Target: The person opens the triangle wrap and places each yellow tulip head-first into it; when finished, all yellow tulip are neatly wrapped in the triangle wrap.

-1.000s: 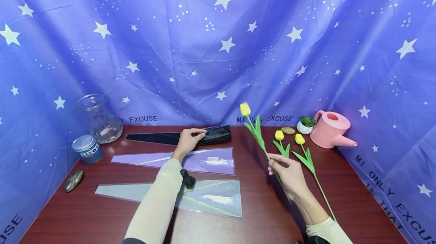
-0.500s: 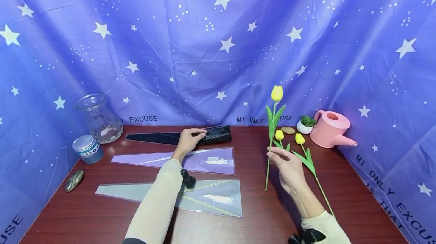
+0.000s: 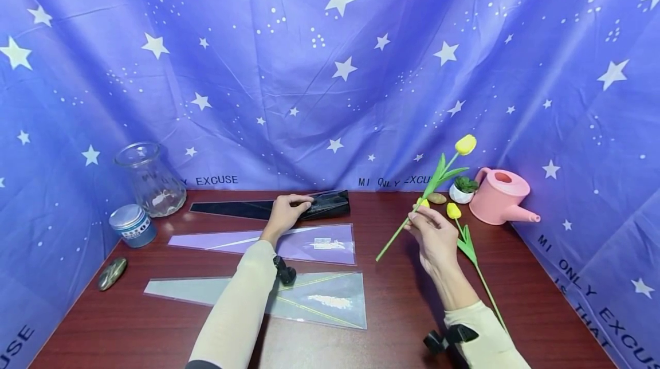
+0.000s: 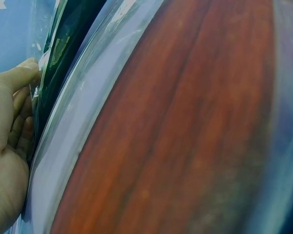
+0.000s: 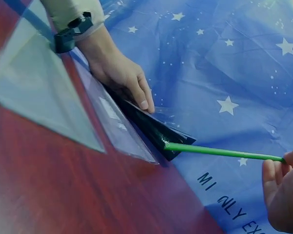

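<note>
My right hand [image 3: 432, 237] pinches the green stem of a yellow tulip [image 3: 435, 181] in the head view. The bloom leans up and right; the bare stem end slants down and left. Seen from the right wrist, that stem [image 5: 219, 152] overlaps the wide end of a black flower sleeve [image 5: 161, 134]. My left hand [image 3: 285, 213] pinches the upper edge of this sleeve near its wide end, thumb and fingers at the clear film [image 4: 44, 63]. A purple sleeve [image 3: 299, 246] and a grey sleeve [image 3: 330, 286] lie flat in front of it.
Another tulip [image 3: 454, 210] lies on the right, and one more bloom [image 3: 423, 203] shows partly behind my right hand. A pink watering can [image 3: 497, 200], small potted plant [image 3: 464, 188] and tan stone [image 3: 436, 198] stand behind. Left are a glass vase [image 3: 157, 185], blue jar [image 3: 134, 226] and dark stone [image 3: 112, 274].
The held tulip has swung from leaning left, through upright, to leaning right, its stem end now pointing left toward the sleeves. My left hand stays at the black sleeve.
</note>
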Tool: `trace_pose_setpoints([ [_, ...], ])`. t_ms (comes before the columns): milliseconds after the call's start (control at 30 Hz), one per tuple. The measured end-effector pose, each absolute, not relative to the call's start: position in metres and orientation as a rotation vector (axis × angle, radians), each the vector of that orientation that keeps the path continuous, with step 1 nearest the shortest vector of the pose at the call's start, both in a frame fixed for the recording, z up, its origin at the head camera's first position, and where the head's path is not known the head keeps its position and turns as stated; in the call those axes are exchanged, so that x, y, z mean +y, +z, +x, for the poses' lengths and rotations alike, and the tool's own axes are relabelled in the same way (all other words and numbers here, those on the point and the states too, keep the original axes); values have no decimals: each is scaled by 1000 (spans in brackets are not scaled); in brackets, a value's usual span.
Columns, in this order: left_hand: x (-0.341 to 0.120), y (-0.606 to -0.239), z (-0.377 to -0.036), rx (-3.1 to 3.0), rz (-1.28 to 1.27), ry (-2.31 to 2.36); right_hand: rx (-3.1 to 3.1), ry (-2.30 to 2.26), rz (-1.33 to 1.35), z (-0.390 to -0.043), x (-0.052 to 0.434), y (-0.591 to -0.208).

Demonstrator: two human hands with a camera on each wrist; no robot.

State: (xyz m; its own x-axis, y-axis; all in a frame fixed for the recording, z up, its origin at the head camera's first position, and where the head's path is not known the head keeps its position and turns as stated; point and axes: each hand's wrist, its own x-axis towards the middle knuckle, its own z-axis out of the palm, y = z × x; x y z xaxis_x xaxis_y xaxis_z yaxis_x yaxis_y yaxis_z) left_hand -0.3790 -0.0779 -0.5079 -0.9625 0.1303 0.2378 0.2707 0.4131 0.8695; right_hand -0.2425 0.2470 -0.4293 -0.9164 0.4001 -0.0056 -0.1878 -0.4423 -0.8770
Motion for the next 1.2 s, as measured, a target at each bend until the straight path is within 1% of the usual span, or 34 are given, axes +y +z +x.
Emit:
trace_pose_setpoints([
  [300,-78,-507,-379,-2524,-377,-1595,-1077,2292,-352,-291,227,-433],
  [467,-78,-507,-379,-2559,-384,-1578,-1004,2235,-399,-316,215,-439],
  [700,-78,-508,-379,-2552,-407,-1565,-978,2185,-489,-341,197,-450],
  [967,-76,-506,-379,-2568,-390,-1529,-981,2136,-615,-353,172,-464],
  [1200,-77,-506,-378,-2569,-381,-1529,-993,2137,-716,-350,147,-475],
])
